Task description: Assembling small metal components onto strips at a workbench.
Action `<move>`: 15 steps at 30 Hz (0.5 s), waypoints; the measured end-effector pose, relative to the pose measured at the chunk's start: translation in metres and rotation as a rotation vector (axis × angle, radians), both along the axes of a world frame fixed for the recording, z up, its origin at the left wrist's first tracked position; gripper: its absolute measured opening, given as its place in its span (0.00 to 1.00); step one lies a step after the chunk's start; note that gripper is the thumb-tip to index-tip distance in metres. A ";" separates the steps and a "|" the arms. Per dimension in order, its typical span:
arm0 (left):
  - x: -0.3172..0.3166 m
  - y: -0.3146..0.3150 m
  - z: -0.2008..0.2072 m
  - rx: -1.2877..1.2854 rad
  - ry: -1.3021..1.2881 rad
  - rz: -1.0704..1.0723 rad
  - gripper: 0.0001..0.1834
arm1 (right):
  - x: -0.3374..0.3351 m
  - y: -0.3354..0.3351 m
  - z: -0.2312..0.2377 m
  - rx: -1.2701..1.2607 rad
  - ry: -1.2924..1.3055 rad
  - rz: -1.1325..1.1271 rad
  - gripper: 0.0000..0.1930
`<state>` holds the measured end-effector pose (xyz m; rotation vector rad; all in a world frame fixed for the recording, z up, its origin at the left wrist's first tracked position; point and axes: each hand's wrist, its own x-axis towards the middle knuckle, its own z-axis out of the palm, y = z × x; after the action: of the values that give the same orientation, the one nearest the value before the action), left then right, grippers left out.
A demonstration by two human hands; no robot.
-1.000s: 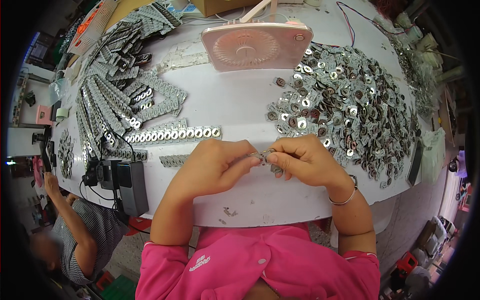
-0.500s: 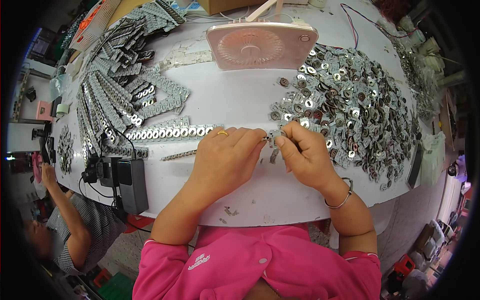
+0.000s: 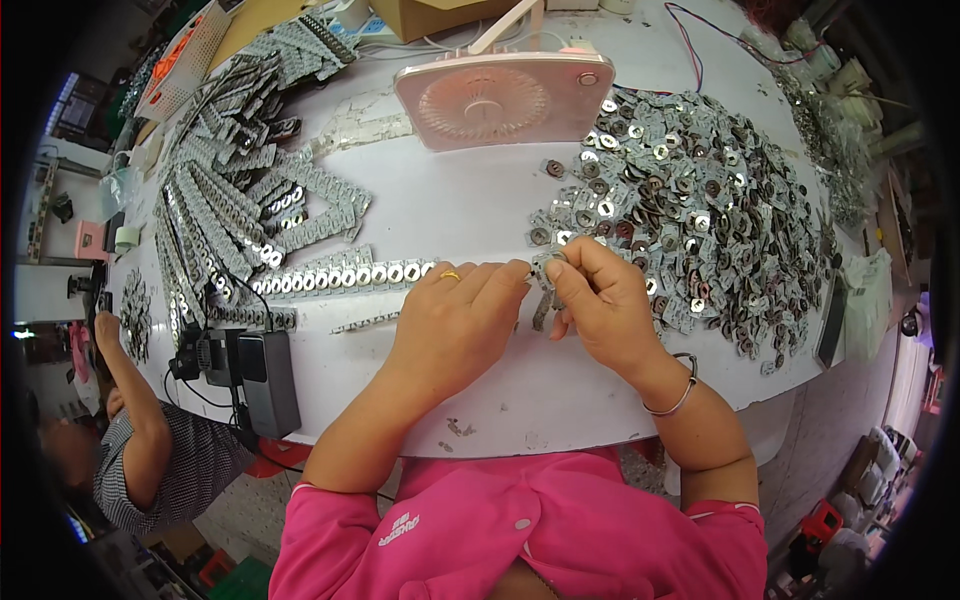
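1. The left hand (image 3: 455, 320) and right hand (image 3: 600, 305) meet near the table's (image 3: 470, 210) front edge, fingertips pinched together on a short strip of small metal parts (image 3: 543, 300). Both hands are closed narrow around it; the exact finger grip is partly hidden.
2. The strip hangs between the two thumbs, pointing toward 6 o'clock. It seems best to keep it low over the table so a dropped piece stays within reach.
3. The loose pile of silvery stamped pieces (image 3: 690, 190) lies at 1 to 2 o'clock from the hands, close to the right hand, so that hand is the natural one for picking up parts.
4. Finished linked strips (image 3: 345, 275) lie in a row at 9 o'clock from the left hand, with more stacked bundles (image 3: 215, 210) at 10 o'clock.
5. A pink fan (image 3: 490, 95) sits at 12 o'clock, well clear of the work.
6. Another person (image 3: 150, 450) sits at 8 o'clock, apart from these hands.
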<state>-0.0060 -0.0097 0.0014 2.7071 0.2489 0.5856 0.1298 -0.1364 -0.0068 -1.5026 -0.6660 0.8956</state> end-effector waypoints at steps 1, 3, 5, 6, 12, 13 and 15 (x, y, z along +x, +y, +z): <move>0.002 -0.001 -0.003 0.000 -0.003 0.019 0.14 | 0.004 0.000 0.004 -0.039 -0.031 0.016 0.09; 0.003 0.000 -0.002 0.031 0.004 0.022 0.16 | 0.013 -0.001 0.003 -0.081 -0.262 0.008 0.09; 0.001 0.004 0.002 0.086 0.023 -0.011 0.17 | 0.024 -0.004 -0.008 -0.099 -0.661 -0.041 0.09; -0.002 0.007 0.006 0.064 0.088 0.008 0.17 | 0.029 -0.005 -0.007 -0.098 -0.821 -0.087 0.08; -0.012 0.016 0.013 -0.421 0.200 0.081 0.13 | 0.024 -0.008 0.001 -0.026 -0.410 0.148 0.08; -0.014 0.017 0.013 -0.472 0.232 0.065 0.12 | 0.023 -0.008 0.003 -0.018 -0.356 0.178 0.09; -0.018 0.020 0.011 -0.531 0.246 0.004 0.11 | 0.021 -0.008 0.006 -0.004 -0.246 0.237 0.09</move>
<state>-0.0236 0.0102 0.0125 2.2525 0.4084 0.1499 0.1512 -0.1444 -0.0011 -1.5734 -1.0400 0.8960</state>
